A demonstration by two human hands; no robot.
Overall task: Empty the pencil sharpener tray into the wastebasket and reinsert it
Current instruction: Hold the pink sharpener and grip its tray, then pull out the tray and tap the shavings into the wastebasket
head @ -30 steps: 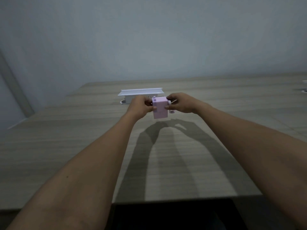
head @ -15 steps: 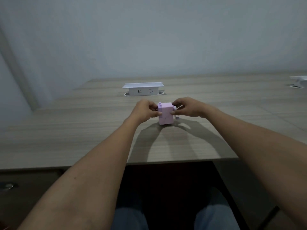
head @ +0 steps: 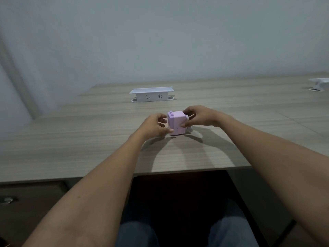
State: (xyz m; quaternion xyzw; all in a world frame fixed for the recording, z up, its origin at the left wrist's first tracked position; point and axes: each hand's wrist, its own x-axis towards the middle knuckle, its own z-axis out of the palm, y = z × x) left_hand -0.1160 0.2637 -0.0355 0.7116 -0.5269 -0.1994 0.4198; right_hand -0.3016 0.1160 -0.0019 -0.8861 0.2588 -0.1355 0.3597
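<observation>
A small pink box-shaped pencil sharpener (head: 176, 122) stands on the wooden desk (head: 89, 143), a little in from the front edge. My right hand (head: 199, 116) grips its right side, thumb on the front face and fingers behind. My left hand (head: 155, 126) is at its left side with the thumb touching the lower front corner and the other fingers spread slightly off it. The tray is not seen apart from the body. No wastebasket is in view.
A white pop-up socket box (head: 151, 94) rises from the desk behind the sharpener. A second white one (head: 319, 83) stands at the far right edge. Below the desk front are my knees (head: 178, 229) and a dark drawer front (head: 32, 207) at left.
The sharpener has come nearer to the desk's front edge and now rests on the desk. My left hand's fingers have loosened from its left side; the view has tilted down.
</observation>
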